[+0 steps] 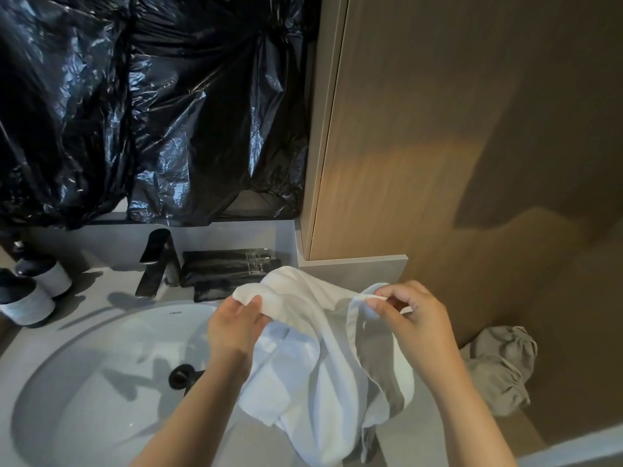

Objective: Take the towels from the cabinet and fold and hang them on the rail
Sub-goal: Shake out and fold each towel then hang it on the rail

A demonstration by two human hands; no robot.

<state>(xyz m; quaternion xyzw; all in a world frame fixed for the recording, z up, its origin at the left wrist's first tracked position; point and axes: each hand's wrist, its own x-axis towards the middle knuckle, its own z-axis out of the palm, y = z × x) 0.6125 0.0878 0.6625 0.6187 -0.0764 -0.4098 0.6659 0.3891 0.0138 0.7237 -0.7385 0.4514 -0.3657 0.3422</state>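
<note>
– Towel [313, 365] location rn?
– white one, held up over the right edge of the sink [84, 382], just beside the wooden cabinet [404, 146]. The rest droops down.
– and the grip?
– left hand [236, 328] has its fingers curled round a bunched edge, right hand [414, 318] pinches the hem between thumb and fingertips.

Centre-low, towel [320, 348]: plain white, no print. Upper left, plastic sheet [151, 112]: glossy black w/ bluish-white glints. Upper right, cabinet [438, 129]: mid-brown wood, fine vertical grain, pale grey edge strip. Lower left, sink [84, 382]: pale grey-white; drain [182, 375] black. Mid-right, counter [354, 267]: flat grey. Mid-left, tap [158, 261] & packets [229, 264]: black, packets w/ tiny pale lettering. Far left, bottles [30, 305]: dark tops, whitish bands. Lower right, cloth bag [499, 365]: plain grey-beige.
</note>
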